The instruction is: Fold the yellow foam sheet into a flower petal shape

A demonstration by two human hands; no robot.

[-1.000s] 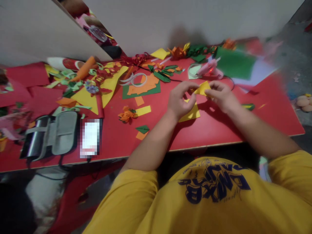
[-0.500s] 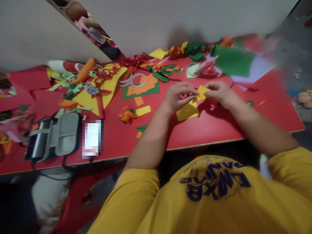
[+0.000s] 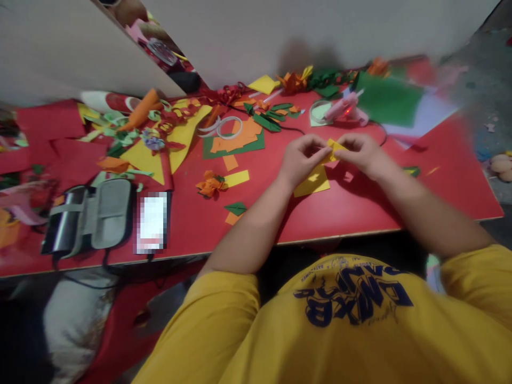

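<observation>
Between my two hands is a small yellow piece of paper (image 3: 335,148), bent or folded, raised over the table. My left hand (image 3: 306,154) pinches its left side, thumb against fingers. On its right side my right hand (image 3: 358,153) pinches it too, so the paper is partly hidden by both thumbs. Under the left fingers a larger yellow sheet (image 3: 310,186) lies on the red table (image 3: 340,216). Just beyond my hands a pink glue gun (image 3: 346,111) with a small red light rests by a roll of tape (image 3: 320,111).
White-handled scissors (image 3: 229,128) lie on orange paper pieces. An orange paper flower (image 3: 211,184) sits left of my forearm. Further left are an open grey case (image 3: 112,213), a phone (image 3: 152,223) and heaped paper scraps. Green paper (image 3: 394,101) lies at the back right.
The yellow piece was flatter and more visible; now it is bent up, with my hands closer together around it. The whole view has shifted slightly.
</observation>
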